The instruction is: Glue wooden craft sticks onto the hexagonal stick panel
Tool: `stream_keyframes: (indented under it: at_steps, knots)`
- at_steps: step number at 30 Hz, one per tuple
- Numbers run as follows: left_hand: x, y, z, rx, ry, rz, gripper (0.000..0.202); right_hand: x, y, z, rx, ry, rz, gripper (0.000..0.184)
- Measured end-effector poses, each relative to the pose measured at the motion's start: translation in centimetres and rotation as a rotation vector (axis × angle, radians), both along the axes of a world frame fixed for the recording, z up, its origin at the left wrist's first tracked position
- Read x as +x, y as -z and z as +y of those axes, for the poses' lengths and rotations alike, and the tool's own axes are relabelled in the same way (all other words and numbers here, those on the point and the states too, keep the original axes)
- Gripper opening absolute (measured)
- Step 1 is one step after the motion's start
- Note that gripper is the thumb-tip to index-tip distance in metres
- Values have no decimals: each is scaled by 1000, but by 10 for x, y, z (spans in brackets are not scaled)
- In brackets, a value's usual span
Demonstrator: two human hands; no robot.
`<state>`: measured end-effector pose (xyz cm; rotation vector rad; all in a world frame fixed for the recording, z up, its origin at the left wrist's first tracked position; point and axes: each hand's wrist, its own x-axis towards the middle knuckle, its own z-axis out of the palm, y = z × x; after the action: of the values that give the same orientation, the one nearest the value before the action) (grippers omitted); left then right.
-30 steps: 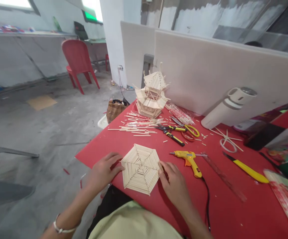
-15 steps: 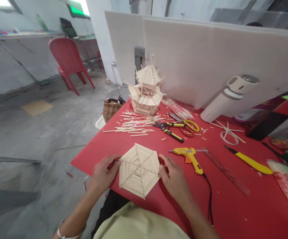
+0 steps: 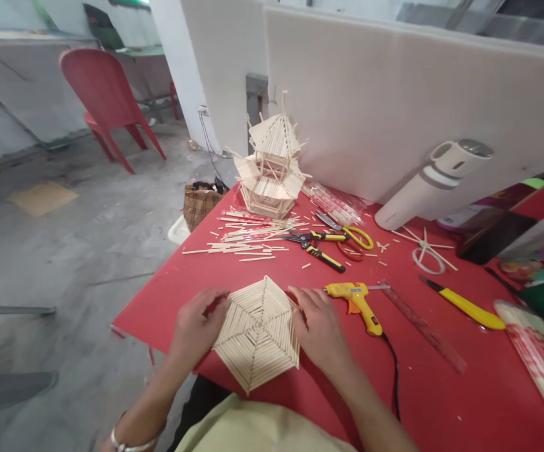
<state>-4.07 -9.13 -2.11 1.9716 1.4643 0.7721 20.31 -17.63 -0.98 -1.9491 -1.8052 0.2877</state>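
A flat hexagonal panel of thin wooden sticks [image 3: 257,339], laid in rings round a small centre, is between my hands at the near edge of the red table. My left hand [image 3: 201,323] holds its left edge, thumb against the sticks. On the opposite edge, my right hand [image 3: 321,323] grips with its fingers bent over the upper right side; part of that edge is hidden. Just right of that hand lies a yellow glue gun [image 3: 356,301], its nozzle close to my fingers. Farther back stands a tiered stick pagoda [image 3: 274,166].
Loose sticks [image 3: 234,242], yellow-black pliers [image 3: 321,251] and scissors [image 3: 354,235] lie beyond the panel. To the right are a yellow-handled knife [image 3: 469,307], a tape ring [image 3: 429,260], a white thermos [image 3: 422,191] and packed sticks [image 3: 535,358]. The table's left edge [image 3: 152,285] drops to the floor.
The hexagonal panel has turned clockwise between my hands: its top corner moved right and its bottom corner left. My right hand has shifted left over the edge. The camera view has shifted slightly.
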Motion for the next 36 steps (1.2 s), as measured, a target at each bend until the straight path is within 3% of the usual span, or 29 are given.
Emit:
stream_keyframes:
  at_steps: [5, 15, 21, 28, 36]
  knots:
    - [7, 6, 4, 26, -24, -59, 22, -5, 2, 16, -68, -24, 67, 50]
    - [17, 23, -1, 178, 94, -51, 24, -5, 6, 40, -110, -84, 144, 65]
    - [17, 27, 0, 186, 101, -25, 24, -1, -5, 56, -205, -220, 190, 75]
    - [18, 25, 1, 206, 118, -26, 22, 16, -20, 73, -290, -399, 151, 75]
    - [17, 28, 1, 232, 123, -21, 21, 18, -23, 76, -308, -414, 168, 74]
